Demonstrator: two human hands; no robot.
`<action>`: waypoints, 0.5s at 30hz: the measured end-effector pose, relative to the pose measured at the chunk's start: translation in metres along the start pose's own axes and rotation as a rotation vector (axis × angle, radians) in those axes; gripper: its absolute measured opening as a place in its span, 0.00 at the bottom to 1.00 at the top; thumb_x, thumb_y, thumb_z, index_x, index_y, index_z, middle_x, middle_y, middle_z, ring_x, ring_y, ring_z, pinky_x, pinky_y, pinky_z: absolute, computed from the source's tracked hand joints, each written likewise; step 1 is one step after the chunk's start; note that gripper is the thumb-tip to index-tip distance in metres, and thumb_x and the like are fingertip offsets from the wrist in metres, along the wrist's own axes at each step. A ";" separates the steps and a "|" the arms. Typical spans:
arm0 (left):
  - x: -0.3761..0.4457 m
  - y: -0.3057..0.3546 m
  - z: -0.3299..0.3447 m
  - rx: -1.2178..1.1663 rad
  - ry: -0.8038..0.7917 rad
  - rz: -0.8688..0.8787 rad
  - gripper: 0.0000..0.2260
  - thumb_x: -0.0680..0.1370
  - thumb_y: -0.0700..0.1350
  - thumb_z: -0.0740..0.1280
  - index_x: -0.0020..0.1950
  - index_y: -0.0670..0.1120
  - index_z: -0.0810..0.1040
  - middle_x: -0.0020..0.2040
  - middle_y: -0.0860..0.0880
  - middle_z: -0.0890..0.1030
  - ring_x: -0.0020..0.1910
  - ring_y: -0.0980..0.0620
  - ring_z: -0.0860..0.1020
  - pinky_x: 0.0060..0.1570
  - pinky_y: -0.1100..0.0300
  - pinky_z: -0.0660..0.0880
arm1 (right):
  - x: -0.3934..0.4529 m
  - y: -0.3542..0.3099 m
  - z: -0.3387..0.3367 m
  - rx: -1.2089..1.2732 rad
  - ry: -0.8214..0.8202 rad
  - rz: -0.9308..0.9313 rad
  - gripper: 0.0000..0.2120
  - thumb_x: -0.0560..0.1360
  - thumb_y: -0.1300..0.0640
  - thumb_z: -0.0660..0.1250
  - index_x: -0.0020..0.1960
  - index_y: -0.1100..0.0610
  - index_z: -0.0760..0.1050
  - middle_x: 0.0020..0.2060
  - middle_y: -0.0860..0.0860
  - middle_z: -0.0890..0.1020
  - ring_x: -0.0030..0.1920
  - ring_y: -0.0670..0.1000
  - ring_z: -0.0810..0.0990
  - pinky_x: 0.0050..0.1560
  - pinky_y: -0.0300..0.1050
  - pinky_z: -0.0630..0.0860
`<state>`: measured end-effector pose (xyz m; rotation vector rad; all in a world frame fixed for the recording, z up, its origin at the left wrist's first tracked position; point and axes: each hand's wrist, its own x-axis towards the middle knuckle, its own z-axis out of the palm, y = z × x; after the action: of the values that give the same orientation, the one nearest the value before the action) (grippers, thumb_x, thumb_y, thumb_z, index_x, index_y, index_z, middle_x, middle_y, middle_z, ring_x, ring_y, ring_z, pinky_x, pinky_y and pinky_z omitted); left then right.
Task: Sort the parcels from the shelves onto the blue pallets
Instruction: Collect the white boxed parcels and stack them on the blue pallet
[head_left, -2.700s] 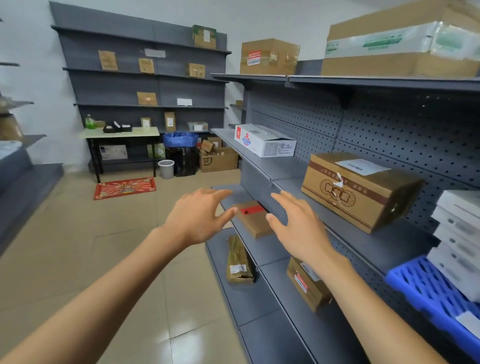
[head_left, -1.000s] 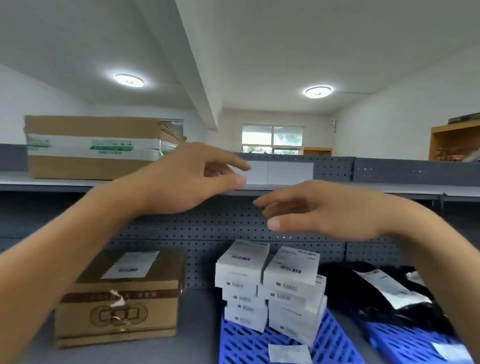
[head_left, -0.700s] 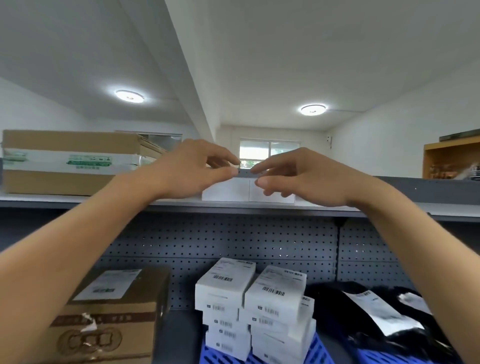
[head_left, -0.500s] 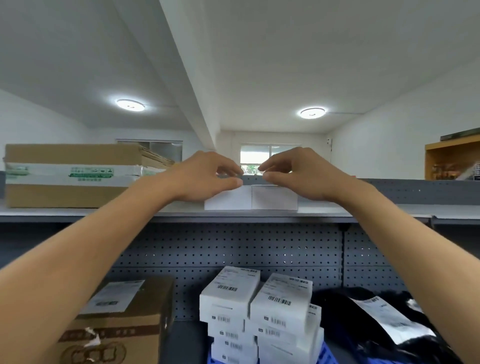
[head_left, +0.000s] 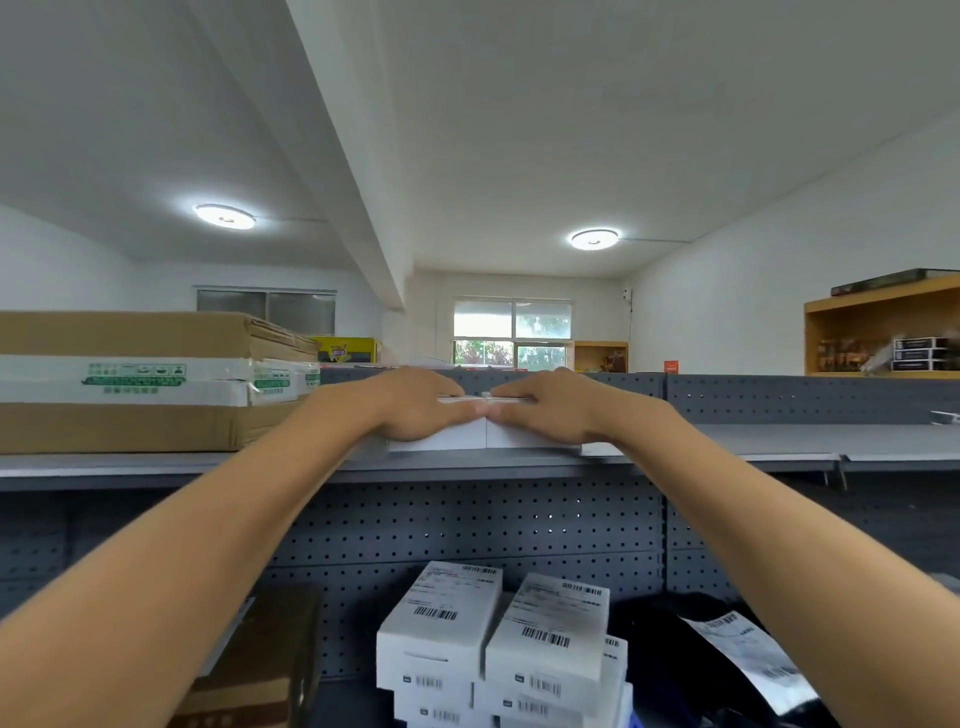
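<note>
two hands, left hand (head_left: 415, 402) and right hand (head_left: 553, 402), grip white boxes (head_left: 485, 439) on top shelf (head_left: 779, 441).

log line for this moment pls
stage: pickup | left hand: grips left white box | right hand: grips right white box | place: top shelf

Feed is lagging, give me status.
Left hand and right hand each grip a white box on the top shelf. Nothing blocking.

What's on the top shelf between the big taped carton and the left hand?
Nothing: bare grey shelf separates the taped carton from the left hand on the white boxes, head view.
</note>
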<state>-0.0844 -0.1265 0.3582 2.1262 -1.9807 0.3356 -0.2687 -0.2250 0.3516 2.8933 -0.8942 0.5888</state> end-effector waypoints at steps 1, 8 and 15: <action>0.001 -0.001 0.000 0.006 -0.002 -0.009 0.37 0.73 0.75 0.48 0.75 0.56 0.70 0.75 0.52 0.71 0.73 0.49 0.69 0.72 0.50 0.64 | 0.000 0.000 0.001 -0.003 0.004 -0.006 0.28 0.80 0.32 0.54 0.74 0.45 0.71 0.74 0.49 0.72 0.74 0.53 0.69 0.71 0.50 0.63; -0.005 0.002 0.005 -0.040 0.042 -0.039 0.32 0.77 0.73 0.51 0.75 0.58 0.71 0.76 0.52 0.70 0.74 0.48 0.68 0.73 0.50 0.64 | -0.001 0.003 0.007 -0.031 0.070 -0.008 0.26 0.79 0.30 0.52 0.70 0.40 0.73 0.71 0.47 0.76 0.70 0.54 0.73 0.70 0.55 0.69; -0.039 0.016 -0.005 0.009 0.038 -0.044 0.36 0.75 0.75 0.49 0.76 0.58 0.69 0.78 0.50 0.67 0.75 0.46 0.66 0.72 0.49 0.64 | -0.039 -0.019 -0.005 -0.075 0.087 0.025 0.30 0.78 0.28 0.51 0.73 0.41 0.70 0.73 0.49 0.74 0.71 0.55 0.72 0.70 0.55 0.69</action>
<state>-0.1029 -0.0895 0.3512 2.1490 -1.9122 0.3760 -0.2895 -0.1880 0.3433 2.7706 -0.9220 0.6625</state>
